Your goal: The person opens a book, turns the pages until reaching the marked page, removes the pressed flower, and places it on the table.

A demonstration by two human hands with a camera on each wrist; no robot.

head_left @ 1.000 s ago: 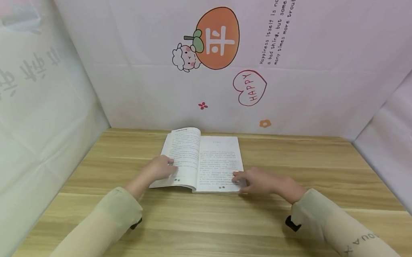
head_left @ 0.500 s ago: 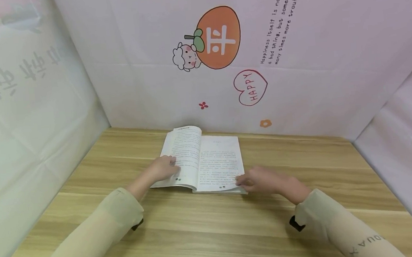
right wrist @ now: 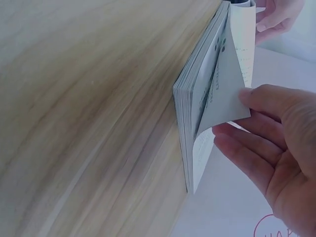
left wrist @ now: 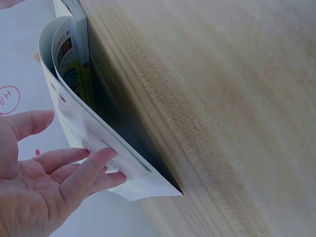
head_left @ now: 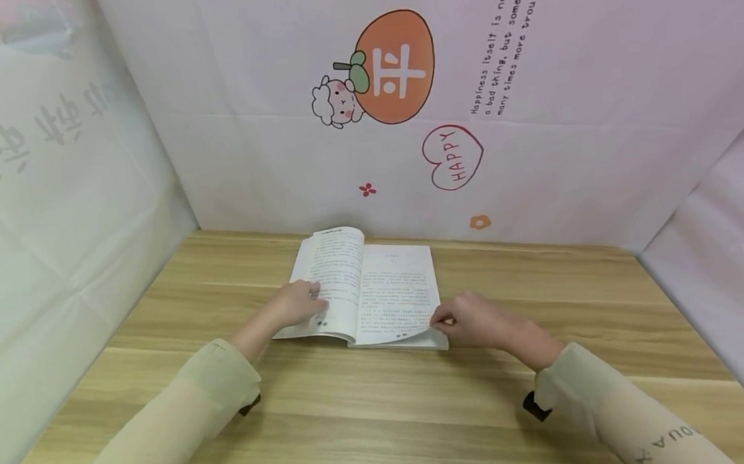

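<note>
An open book (head_left: 393,292) of printed text lies on the wooden table near the back wall. My left hand (head_left: 294,304) rests on its left-hand pages, which bow up near the spine. In the left wrist view the fingers of that left hand (left wrist: 59,173) lie extended against the page, thumb apart from it. My right hand (head_left: 477,320) pinches the lower right corner of one page between thumb and fingers. The right wrist view shows this page (right wrist: 229,94) lifted and curled away from the thick stack beneath, the right hand (right wrist: 281,143) holding its corner.
The wooden table (head_left: 361,422) stretches toward me in front of the book. A white printed cloth wall (head_left: 258,124) rises just behind the book, and further white cloth (head_left: 62,212) stands along the left and right sides.
My right hand's fingers have closed on the page corner and raised it off the stack, where they earlier lay on the page. The left hand has barely moved.
</note>
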